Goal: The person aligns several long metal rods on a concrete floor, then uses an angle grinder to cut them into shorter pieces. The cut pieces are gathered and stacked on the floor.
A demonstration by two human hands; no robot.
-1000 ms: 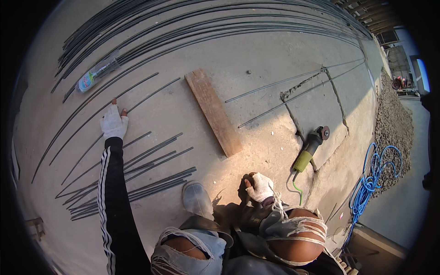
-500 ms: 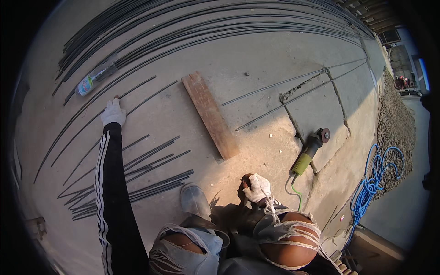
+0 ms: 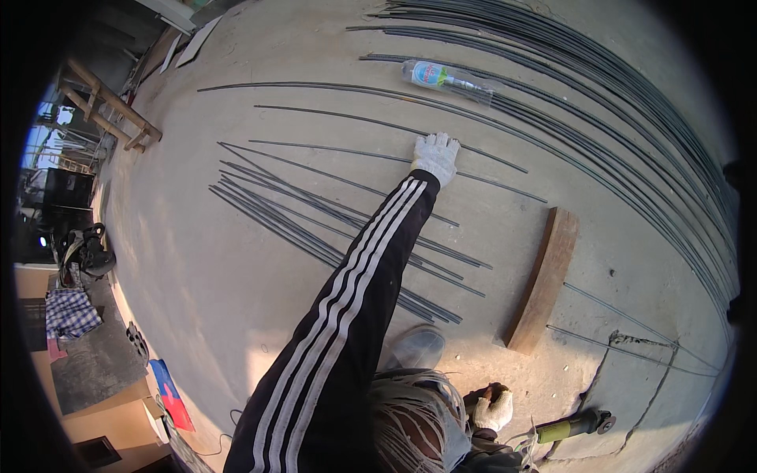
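Note:
My left hand, in a white knitted glove, reaches far out over the floor. Its fingers bend down over a thin steel rebar rod, and a second rod passes under the palm. Below the sleeve lie several shorter rods in a loose fan. My right hand, also gloved, is low beside my knee with fingers curled; what they hold, if anything, is hidden. Just right of it lies a green and black angle grinder. A brown wooden plank rests between the hands' areas.
Long bundled rods curve along the far right, with a clear plastic bottle over some rod ends. A wooden trestle stands far left. Cracked concrete lies near the grinder, and a blue and red item at lower left.
My view has swung to the left, so the scene sits farther right and the blue hose has left the picture. My left hand stays on the same rod; the right remains by the knee.

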